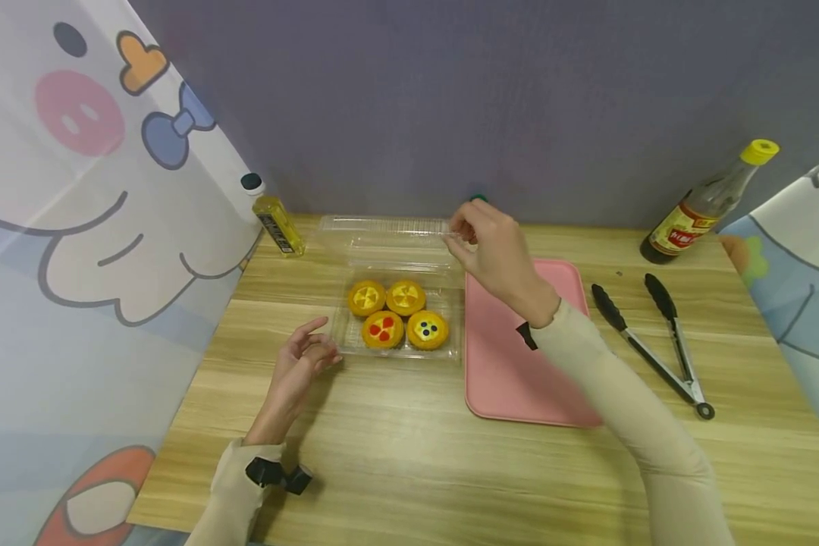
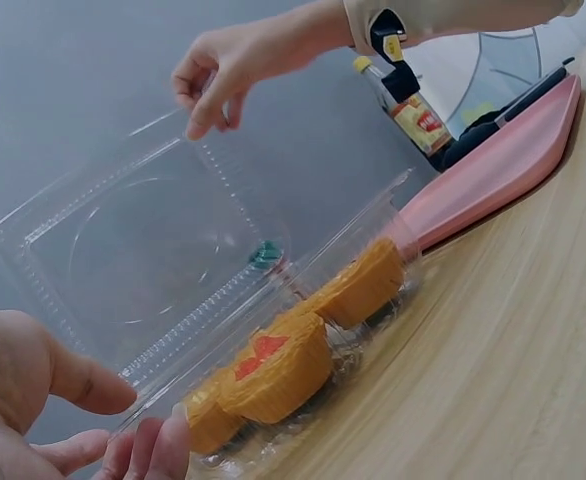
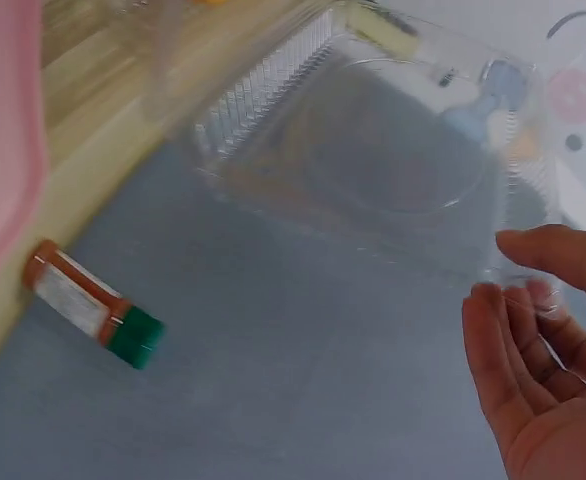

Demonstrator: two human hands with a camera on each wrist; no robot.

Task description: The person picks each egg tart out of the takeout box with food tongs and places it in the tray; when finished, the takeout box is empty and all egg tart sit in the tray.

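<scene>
A clear plastic box (image 1: 397, 353) holds several yellow-orange tarts (image 1: 383, 330), one with red pieces and one with dark dots on top. Its hinged lid (image 3: 403, 140) stands raised at the back. My right hand (image 1: 494, 254) pinches the lid's corner between thumb and fingers, seen also in the left wrist view. At the box's front left corner is my left hand (image 1: 303, 368), its fingers loosely bent and the fingertips at the rim; the left wrist view shows thumb and fingers (image 2: 158, 445) about the clear edge.
Right of the box lies a pink tray (image 1: 519, 379), partly under my right forearm. Black-tipped tongs (image 1: 662, 371) lie farther right, with a yellow-capped sauce bottle (image 1: 685, 224) behind. An oil bottle (image 1: 280, 226) stands back left. A green-capped brown bottle (image 3: 83, 300) is near the back wall.
</scene>
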